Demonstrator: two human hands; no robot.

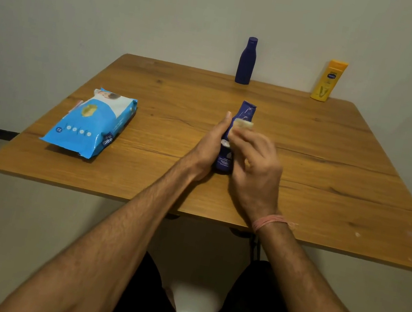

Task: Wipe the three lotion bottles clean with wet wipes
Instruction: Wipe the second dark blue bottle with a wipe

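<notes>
The dark blue plastic lotion bottle (pixel 244 113) stands between both hands, the left hand (pixel 210 145) wrapped round its side, the right hand (pixel 255 161) pinching a folded pale wet wipe (pixel 242 124) against its upper body. Beyond the hands, on the wooden desk (pixel 334 154), wait a slim navy bottle (pixel 246 61) and a yellow bottle (pixel 328 81); left lies the blue wipes pack (pixel 91 124). Wet plastic may slip from the left hand's grasp and topple.

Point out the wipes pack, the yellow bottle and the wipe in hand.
wipes pack (pixel 88 122), head view, middle of its blue top.
yellow bottle (pixel 328 81), head view, front label.
wipe (pixel 242 124), head view, folded edge above right fingers.
</notes>
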